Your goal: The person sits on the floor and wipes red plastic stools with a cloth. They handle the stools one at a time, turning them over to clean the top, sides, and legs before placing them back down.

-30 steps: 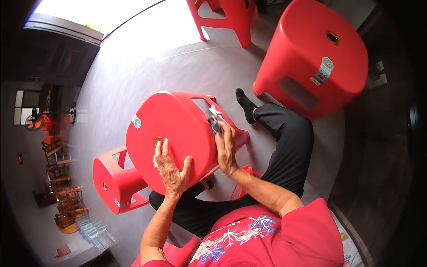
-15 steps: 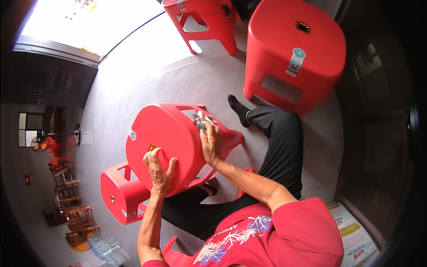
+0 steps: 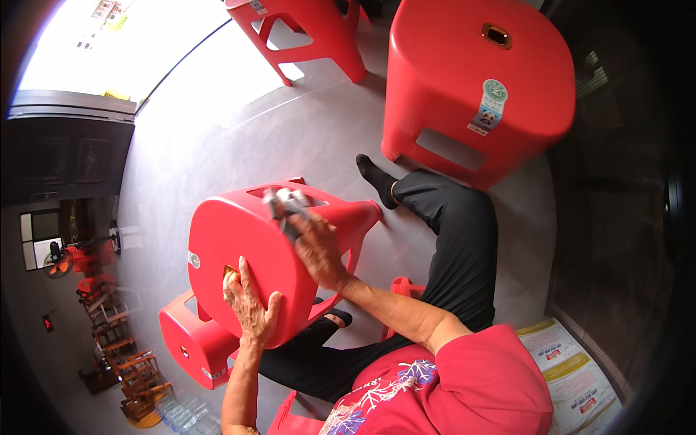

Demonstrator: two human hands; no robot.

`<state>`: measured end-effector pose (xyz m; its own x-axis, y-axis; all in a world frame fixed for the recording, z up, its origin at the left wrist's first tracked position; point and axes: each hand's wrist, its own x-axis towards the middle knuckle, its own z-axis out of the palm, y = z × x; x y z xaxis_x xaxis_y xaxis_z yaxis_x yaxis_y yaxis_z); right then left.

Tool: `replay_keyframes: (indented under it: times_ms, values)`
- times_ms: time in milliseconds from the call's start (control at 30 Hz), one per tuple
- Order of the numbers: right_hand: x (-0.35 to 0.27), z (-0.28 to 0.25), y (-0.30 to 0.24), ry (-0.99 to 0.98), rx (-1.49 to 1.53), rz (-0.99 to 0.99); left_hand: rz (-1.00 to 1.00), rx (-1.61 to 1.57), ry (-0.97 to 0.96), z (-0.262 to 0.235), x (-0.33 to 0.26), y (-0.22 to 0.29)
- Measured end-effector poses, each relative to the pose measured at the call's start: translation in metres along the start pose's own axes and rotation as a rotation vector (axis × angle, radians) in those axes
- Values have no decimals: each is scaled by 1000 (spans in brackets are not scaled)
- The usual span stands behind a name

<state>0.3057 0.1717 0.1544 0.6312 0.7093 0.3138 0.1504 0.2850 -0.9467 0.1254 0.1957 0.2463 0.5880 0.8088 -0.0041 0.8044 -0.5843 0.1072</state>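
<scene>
A red plastic stool [image 3: 235, 228] stands tilted before me, its seat turned toward me. My left hand [image 3: 251, 310] rests on that seat, some fingers hooked at the gold-rimmed hole and the thumb apart. Pressed to the stool's upper right side is my right hand [image 3: 317, 250], closed on a grey and white cloth [image 3: 287, 206], blurred by motion. Beneath the tilted stool, at its lower left, lies a smaller red stool [image 3: 190, 339] on its side.
A big red stool [image 3: 478, 87] stands at the far right, and another red stool [image 3: 308, 36] is behind it to the left. My black-trousered leg [image 3: 453, 232] stretches right. White and yellow packages [image 3: 573, 370] lie at lower right; wooden chairs [image 3: 130, 370] and clear bottles [image 3: 188, 417] stand left.
My right hand and the cloth have moved left and slightly down along the stool's edge. The left index finger has straightened. The whole view has shifted a little.
</scene>
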Motion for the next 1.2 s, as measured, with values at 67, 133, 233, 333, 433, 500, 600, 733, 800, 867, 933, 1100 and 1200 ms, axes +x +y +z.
replay_keyframes:
  times_ms: [67,133,233,333,433,500,600,733,800,867,933,1100,1200]
  values:
    - [-11,-6,44,28,-15,297,-1,4,-16,-3,3,4]
    - [-23,-11,96,112,-69,363,-41,-19,-24,-5,6,7]
    - [-43,-13,178,102,-140,388,-67,-47,-18,-5,3,4]
    - [-56,-31,244,16,-48,669,-69,-61,-22,-4,5,2]
    - [-64,-45,271,95,38,827,-71,-70,-36,-3,9,2]
    - [-60,-51,257,180,307,1112,-93,-66,-30,-2,5,0]
    - [-69,-48,253,251,240,1256,-114,-56,-13,-1,-3,0]
    - [-123,-34,319,384,143,1139,-94,-73,-11,-6,7,7]
    - [-124,-24,314,350,-37,1080,-79,-68,11,-6,10,9]
    - [-126,-16,325,268,-241,990,-47,-60,28,-8,17,13]
    - [-118,-4,289,279,-366,906,-57,-35,45,-9,15,15]
    - [-130,5,130,317,-11,798,-96,-19,93,-1,3,5]
    - [-213,28,145,53,-230,1004,-85,-27,114,1,4,5]
